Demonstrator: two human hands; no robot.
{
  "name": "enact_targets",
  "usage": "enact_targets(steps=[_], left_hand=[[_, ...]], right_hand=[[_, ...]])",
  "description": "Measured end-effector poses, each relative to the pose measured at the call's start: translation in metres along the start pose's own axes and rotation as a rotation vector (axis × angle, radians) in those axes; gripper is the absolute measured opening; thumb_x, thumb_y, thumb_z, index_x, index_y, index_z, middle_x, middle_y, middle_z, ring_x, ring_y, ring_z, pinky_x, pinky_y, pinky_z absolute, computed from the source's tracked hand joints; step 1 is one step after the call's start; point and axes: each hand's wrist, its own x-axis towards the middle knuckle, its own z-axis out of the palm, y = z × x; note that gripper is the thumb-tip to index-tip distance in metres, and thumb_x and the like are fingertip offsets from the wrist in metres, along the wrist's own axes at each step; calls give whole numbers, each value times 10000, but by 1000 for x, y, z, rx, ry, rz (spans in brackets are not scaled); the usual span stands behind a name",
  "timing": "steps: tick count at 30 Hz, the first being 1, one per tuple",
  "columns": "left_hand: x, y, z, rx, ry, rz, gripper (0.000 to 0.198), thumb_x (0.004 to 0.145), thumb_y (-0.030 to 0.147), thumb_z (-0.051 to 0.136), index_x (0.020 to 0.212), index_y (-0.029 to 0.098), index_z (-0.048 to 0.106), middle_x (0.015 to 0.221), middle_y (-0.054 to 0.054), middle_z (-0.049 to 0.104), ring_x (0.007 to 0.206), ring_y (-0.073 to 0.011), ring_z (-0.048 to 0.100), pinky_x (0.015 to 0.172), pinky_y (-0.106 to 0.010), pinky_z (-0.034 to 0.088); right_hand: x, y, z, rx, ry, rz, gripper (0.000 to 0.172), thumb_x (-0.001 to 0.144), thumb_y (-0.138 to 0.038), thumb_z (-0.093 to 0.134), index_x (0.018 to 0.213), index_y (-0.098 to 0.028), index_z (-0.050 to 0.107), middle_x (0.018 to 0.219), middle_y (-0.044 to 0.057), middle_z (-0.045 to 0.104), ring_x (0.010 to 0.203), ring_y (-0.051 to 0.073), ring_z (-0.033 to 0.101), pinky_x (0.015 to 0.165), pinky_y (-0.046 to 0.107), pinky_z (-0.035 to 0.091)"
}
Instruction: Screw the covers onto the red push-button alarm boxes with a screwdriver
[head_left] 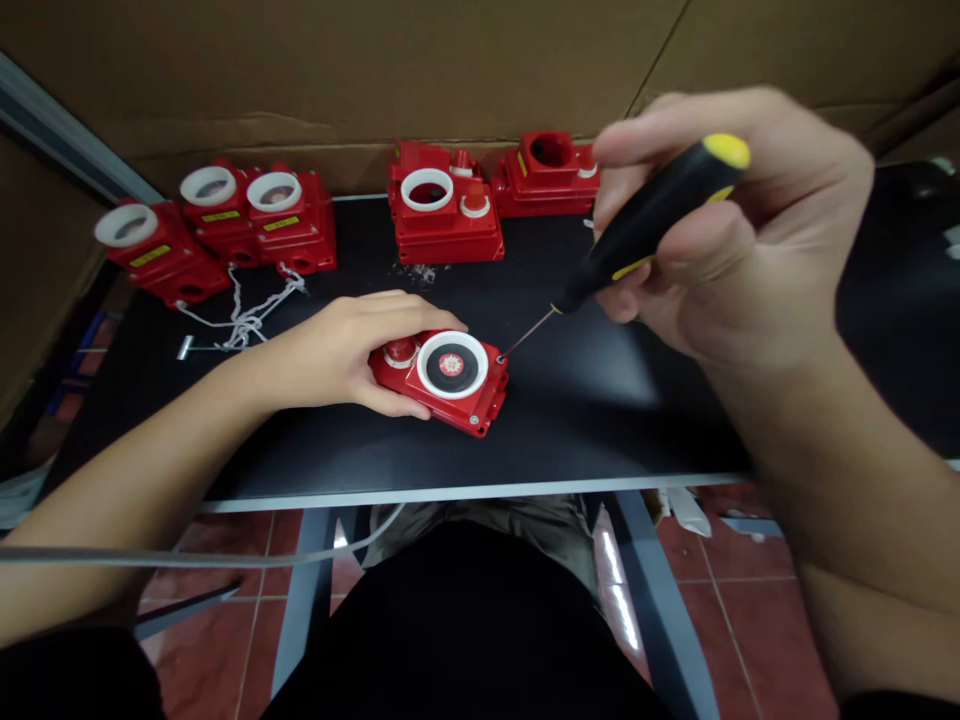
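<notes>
Closest to my eyes, up at 2 o'clock, my right hand is curled around a black-and-yellow-handled screwdriver, thumb and fingers closed on the grip. Its thin metal shaft slants down toward 8 o'clock, ending at a small silver corner screw on the 3 o'clock end of a glossy red box-shaped housing. That housing sits at the centre of my view, over the smooth black tabletop, a raised white ring on its face. My left hand, at 9 o'clock, is half open in a clasp about the housing's 9 o'clock end, thumb along the 6 o'clock edge, fingers over the 12 o'clock edge. I can't tell whether the tip is fully seated, so I'd judge it best to line the shaft up square with the screw and press before twisting, lest it slip and scratch the red face. Twisting could swing the housing round, so the left clasp should stay firm, its fingers clear of the tip's path.
</notes>
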Motion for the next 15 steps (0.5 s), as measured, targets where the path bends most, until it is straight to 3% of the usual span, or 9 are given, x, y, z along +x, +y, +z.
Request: enact_targets(steps=[6,10,15], left_hand=[[3,1,1,0,-5,12,668,1199,710,918,1689,269,811,1577,-175,898,1344,-350,871,1250,-409,631],[4,1,3,-8,0,4,680,1201,733,902,1684,263,812,1579,-182,898,1367,-355,866,1274,-416,622],[4,2,4,5,-5,-12,691,1192,762,891,1688,287,806,1560,-173,903,1372,-357,873,1277,-419,633]], right_hand=[[5,-10,1,-24,-47,80,452,919,-496,1207,1101,-274,859,927,-72,873,399,18,538,292,156,401],[7,-23,1,-82,-54,110,596,826,-530,1257,1065,-249,789,867,-76,827,389,23,570,295,144,428],[6,-24,-2,-173,-80,129,566,852,-632,1212,1081,-230,884,968,-41,890,455,21,674,404,122,497]])
